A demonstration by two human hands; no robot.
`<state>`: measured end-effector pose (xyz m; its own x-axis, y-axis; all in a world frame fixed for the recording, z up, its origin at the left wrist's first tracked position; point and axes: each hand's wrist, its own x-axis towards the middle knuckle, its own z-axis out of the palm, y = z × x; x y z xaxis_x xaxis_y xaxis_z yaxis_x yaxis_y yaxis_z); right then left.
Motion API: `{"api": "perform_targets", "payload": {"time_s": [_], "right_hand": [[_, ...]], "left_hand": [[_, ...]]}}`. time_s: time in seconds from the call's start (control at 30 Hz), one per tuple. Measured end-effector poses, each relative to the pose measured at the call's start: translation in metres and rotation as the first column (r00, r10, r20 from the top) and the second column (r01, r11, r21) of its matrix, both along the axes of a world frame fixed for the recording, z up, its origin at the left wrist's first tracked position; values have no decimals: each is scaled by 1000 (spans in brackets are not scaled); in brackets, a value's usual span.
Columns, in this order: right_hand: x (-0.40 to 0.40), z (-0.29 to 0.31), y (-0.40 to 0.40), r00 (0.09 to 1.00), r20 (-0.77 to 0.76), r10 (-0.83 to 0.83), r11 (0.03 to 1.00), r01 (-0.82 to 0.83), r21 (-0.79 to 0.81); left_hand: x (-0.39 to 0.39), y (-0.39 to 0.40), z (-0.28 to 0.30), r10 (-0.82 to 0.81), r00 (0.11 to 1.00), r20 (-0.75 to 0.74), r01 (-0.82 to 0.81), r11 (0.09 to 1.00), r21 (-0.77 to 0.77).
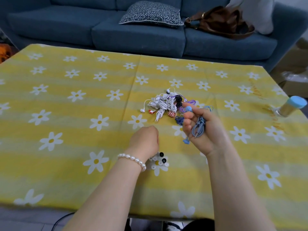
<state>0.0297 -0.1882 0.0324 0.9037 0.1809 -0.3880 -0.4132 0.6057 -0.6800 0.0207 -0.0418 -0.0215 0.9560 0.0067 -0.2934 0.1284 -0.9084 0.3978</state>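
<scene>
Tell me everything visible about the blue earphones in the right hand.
The blue earphones are a wired pair with a thin, light blue, plastic-looking cable bunched into loose loops. The right hand grips the bundle, raised above the yellow tablecloth. One round bud sits at the fingertips, the other dangles below the fingers, and the metal jack plug pokes out of the loops.

Soft, even daylight fills the room and nothing glares. Shadows on the yellow tablecloth [66, 114] are faint, so I think the light comes from above or behind me, though I can't be sure. My right hand [205, 130] and the blue earphones [200, 125] in it are blurred. The wide lens bows the table edge and stretches the jar [290, 107] at the right rim. The sofa [133, 35] looks slightly soft.
</scene>
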Motion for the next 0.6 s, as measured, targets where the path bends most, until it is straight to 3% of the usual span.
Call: {"api": "perform_targets", "payload": {"time_s": [0.17, 0.3, 0.37, 0.43, 0.53, 0.6], "right_hand": [[-4, 3, 3, 999, 36, 41, 997, -38, -68], [-8, 5, 5, 998, 62, 30, 988, -21, -151], [-9, 5, 7, 997, 76, 12, 981, 3, -195], [-10, 4, 9, 997, 80, 1, 977, 16, -211], [-12, 4, 11, 997, 83, 2, 979, 15, -204], [-15, 5, 12, 997, 82, 2, 982, 14, -190]], "left_hand": [[-1, 7, 3, 45, 999, 18, -44, 997, -60], [-6, 22, 20, 169, 986, 11, -156, 930, -332], [-15, 28, 34, 230, 971, -66, -227, 797, -560], [-24, 30, 48, 235, 959, -158, -270, 591, -760], [-30, 30, 62, 145, 966, -215, -252, 317, -914], [-31, 28, 67, 82, 970, -227, -239, 207, -949]]}}
